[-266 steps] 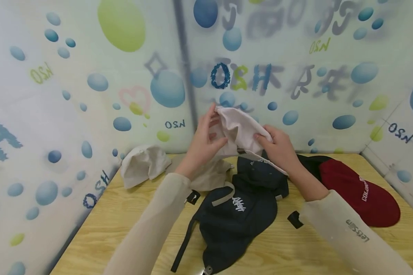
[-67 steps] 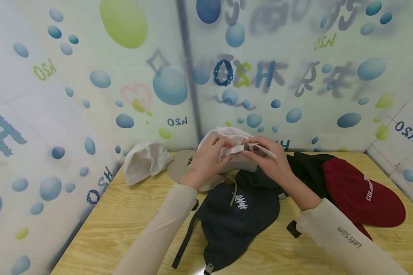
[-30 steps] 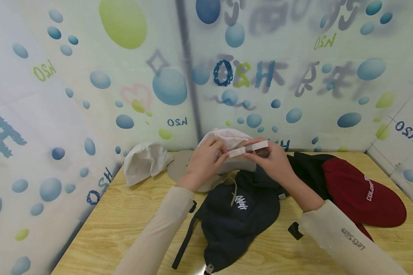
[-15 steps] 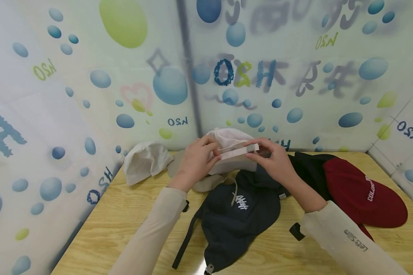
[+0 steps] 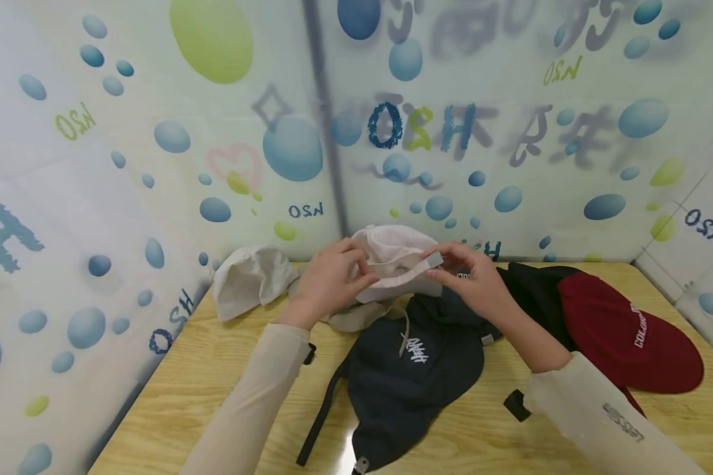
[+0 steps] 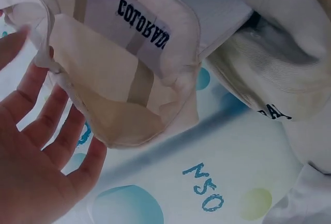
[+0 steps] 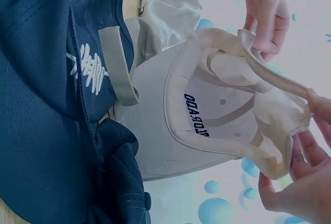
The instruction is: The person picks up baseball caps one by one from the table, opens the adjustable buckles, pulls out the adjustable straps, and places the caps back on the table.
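Observation:
A pale white cap (image 5: 392, 241) is held above the table, its back opening toward me. Dark mirrored lettering shows through inside it (image 7: 207, 110). My left hand (image 5: 327, 277) grips the cap's back edge where the strap begins; in the left wrist view its fingers (image 6: 49, 115) spread along the outside of that rim. My right hand (image 5: 475, 274) pinches the other end of the strap (image 5: 410, 270), thumb and fingertips at a grey clasp (image 5: 435, 260). In the right wrist view the strap arcs between both hands. Part of the cap's visor is hidden.
Below lies a dark navy cap (image 5: 416, 396) with white lettering and a loose strap (image 5: 321, 415). A crumpled white cap (image 5: 252, 280) and a beige cap (image 5: 353, 318) sit at the left. At the right are a black cap (image 5: 537, 297) and a red cap (image 5: 630, 336). A patterned wall stands behind.
The cap has come down from its higher earlier position. My left hand has slid left, baring more strap. The strap tail that stuck out past the clasp is no longer seen.

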Demonstrator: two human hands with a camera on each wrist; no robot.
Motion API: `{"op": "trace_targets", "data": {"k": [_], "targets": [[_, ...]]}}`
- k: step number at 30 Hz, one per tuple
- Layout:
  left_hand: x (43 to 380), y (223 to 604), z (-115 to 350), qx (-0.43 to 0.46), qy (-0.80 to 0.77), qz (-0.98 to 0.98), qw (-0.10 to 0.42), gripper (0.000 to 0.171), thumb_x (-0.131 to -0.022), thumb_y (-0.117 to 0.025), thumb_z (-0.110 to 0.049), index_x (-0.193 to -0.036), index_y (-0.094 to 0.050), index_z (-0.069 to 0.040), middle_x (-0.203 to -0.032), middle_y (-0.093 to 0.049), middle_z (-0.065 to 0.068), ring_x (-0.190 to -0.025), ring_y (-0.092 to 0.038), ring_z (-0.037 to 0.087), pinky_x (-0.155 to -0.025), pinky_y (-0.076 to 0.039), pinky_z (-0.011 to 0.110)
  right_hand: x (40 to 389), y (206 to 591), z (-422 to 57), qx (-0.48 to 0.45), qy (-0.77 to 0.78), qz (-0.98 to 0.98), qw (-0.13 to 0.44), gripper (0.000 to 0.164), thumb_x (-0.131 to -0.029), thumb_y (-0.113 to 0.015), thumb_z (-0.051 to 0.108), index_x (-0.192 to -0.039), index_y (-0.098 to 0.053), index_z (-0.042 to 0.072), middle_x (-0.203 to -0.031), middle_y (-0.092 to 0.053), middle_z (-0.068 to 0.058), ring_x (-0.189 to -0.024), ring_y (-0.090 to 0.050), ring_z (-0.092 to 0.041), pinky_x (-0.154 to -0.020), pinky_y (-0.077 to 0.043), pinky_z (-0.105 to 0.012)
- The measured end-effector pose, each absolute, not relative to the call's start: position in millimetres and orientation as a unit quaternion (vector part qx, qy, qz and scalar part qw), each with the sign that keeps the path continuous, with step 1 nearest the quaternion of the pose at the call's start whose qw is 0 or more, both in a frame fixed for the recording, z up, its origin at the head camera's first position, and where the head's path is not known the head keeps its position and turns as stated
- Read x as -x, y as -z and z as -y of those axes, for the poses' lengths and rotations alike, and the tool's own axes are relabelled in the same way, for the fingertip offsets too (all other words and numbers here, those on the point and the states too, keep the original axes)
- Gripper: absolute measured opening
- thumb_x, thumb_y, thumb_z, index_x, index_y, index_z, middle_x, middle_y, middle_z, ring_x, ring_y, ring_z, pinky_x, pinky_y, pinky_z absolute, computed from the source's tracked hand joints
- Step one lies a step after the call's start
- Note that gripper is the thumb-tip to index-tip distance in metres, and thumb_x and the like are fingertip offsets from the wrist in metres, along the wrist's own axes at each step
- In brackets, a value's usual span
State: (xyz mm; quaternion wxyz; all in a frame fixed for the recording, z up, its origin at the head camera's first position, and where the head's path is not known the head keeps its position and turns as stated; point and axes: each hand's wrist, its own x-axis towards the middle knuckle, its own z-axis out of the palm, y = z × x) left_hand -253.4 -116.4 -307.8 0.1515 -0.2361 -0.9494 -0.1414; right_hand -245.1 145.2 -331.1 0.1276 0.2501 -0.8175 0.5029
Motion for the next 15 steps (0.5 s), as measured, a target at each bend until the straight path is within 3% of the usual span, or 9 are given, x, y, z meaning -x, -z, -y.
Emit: {"op": "trace_targets", "data": {"k": [3,5,10,12,15], "targets": [[255.1,302.8,117.0,0.223,0.191,0.945,0.143,0.027,-0.096,-0.065,-0.043,-0.085,-0.063,-0.018,-0.103,-0.059,0.000,-0.085,-0.058,0.018,-0.076,-0.052,0.034,242.6,330.7,-145.7,-0.253,-0.498,0.821,0.118,0.023,-0.094,-0.068,0.011,-0.117,-0.068,0.009,-0.101,-0.067,-0.008,-0.082,-0.063,-0.006,-0.073,-0.052,-0.023],[256.7,299.6,116.6,0.215,0.213,0.941,0.148,0.023,-0.098,-0.063,-0.039,-0.090,-0.063,-0.017,-0.108,-0.059,0.002,-0.094,-0.060,0.021,-0.082,-0.053,0.036,240.9,331.1,-146.4,-0.256,-0.502,0.820,0.104,0.023,-0.093,-0.069,0.012,-0.117,-0.069,0.010,-0.103,-0.068,-0.007,-0.081,-0.063,-0.008,-0.073,-0.052,-0.023],[261.2,295.1,114.7,0.202,0.238,0.939,0.147,0.024,-0.102,-0.058,-0.029,-0.121,-0.061,-0.014,-0.129,-0.055,0.009,-0.116,-0.059,0.027,-0.096,-0.052,0.041,236.0,332.5,-148.1,-0.281,-0.509,0.811,0.062,0.022,-0.093,-0.070,0.014,-0.115,-0.069,0.014,-0.110,-0.068,-0.004,-0.080,-0.060,-0.014,-0.074,-0.051,-0.025],[262.4,293.9,113.8,0.190,0.237,0.943,0.134,0.029,-0.104,-0.054,-0.028,-0.130,-0.059,-0.016,-0.132,-0.056,0.009,-0.115,-0.060,0.026,-0.094,-0.053,0.041,234.7,332.7,-148.6,-0.295,-0.507,0.808,0.048,0.022,-0.093,-0.070,0.013,-0.115,-0.069,0.014,-0.110,-0.069,-0.004,-0.080,-0.059,-0.015,-0.074,-0.052,-0.026],[263.1,292.6,112.5,0.177,0.228,0.950,0.119,0.028,-0.104,-0.054,-0.025,-0.129,-0.062,-0.018,-0.124,-0.062,0.008,-0.105,-0.063,0.025,-0.088,-0.055,0.039,233.2,332.0,-149.0,-0.317,-0.508,0.801,0.031,0.023,-0.093,-0.069,0.010,-0.116,-0.069,0.012,-0.112,-0.069,-0.006,-0.085,-0.060,-0.014,-0.076,-0.052,-0.026]]}}
